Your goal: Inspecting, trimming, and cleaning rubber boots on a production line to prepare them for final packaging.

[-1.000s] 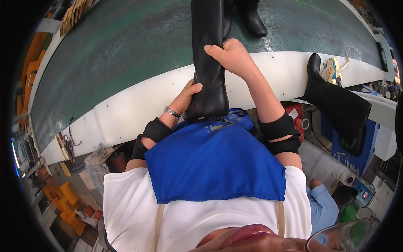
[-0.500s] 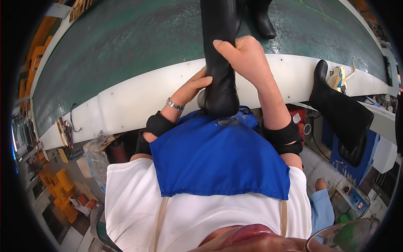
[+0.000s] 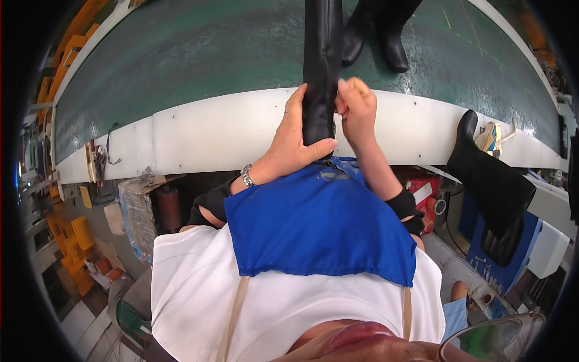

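Note:
A tall black boot lies lengthwise before me, its shaft reaching away over the green table and its foot towards my apron. My left hand wraps the foot end, thumb across it and fingers along its left side. Close against the boot's right side, my right hand is closed with fingers curled; whatever it pinches there is hidden. Beyond it, two more black boots stand on the green surface.
The green tabletop has a white front border. At the right, a black boot lies across the border beside a pale brush-like item. Thin tools hang at the left; a wrapped box stands below.
The boot has turned and now shows a narrower side. My left hand has moved onto its foot end; my right hand has left the shaft's top and curled beside it, lower down.

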### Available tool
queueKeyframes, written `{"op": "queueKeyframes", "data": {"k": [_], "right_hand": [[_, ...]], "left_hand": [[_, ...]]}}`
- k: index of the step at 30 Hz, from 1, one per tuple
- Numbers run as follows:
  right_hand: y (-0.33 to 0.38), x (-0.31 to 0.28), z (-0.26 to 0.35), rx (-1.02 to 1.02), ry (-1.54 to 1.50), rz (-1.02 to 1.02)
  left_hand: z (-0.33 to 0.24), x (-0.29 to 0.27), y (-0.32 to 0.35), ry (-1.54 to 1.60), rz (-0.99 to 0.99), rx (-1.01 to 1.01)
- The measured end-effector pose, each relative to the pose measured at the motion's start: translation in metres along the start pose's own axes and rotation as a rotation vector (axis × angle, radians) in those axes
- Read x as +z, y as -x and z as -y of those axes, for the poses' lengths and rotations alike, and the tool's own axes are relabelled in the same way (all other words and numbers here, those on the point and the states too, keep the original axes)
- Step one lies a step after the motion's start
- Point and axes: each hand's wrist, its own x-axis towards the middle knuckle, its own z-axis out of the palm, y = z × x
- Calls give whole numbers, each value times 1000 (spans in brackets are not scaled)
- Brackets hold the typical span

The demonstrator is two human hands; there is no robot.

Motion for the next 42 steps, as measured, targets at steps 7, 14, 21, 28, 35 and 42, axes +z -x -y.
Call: {"op": "queueKeyframes", "data": {"k": [7, 14, 21, 28, 35, 42], "right_hand": [[21, -17, -7, 51, -193, 163], [30, -30, -2, 153, -261, 268], [27, -36, -2, 184, -192, 270], [31, -34, 6, 219, -109, 234], [35, -33, 12, 250, -34, 221], [33, -37, -1, 185, -88, 230]], "left_hand": [[-13, -1, 5, 500, 11, -159], [-1, -1, -3, 531, -6, -206], [5, -2, -14, 720, 65, -277], [0, 5, -13, 676, 20, -263], [-6, 4, -12, 570, 26, -230], [-3, 12, -9, 643, -27, -217]]}}
